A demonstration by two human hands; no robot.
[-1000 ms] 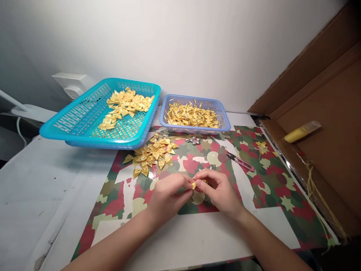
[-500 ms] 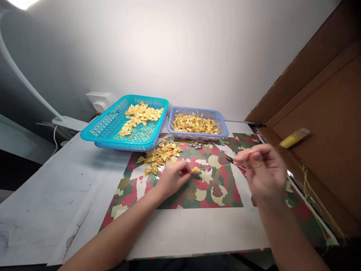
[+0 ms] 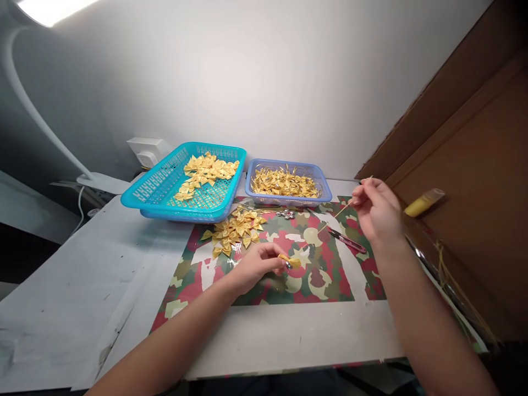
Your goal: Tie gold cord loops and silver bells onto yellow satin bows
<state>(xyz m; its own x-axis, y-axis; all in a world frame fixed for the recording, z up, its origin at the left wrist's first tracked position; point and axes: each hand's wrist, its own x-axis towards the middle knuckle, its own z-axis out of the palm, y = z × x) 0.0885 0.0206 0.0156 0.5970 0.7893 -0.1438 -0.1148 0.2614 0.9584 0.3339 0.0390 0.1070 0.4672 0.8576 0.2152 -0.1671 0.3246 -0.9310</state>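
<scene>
The right hand (image 3: 377, 209) has risen outward, thread (image 3: 340, 212) pinched in its closed fingers and running down to the yellow bow (image 3: 295, 263), which the left hand (image 3: 260, 265) grips over the counter (image 3: 309, 335), silver piece (image 3: 288, 265) alongside; the thread is probably being drawn through

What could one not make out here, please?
In the head view:
Small yellow ribbon bow: partly hidden by the left hand.
Thin tan strand: partly hidden by the right hand.
Silver metallic pieces: too small for detail.
White lamp head: cut off by the top edge.
</scene>
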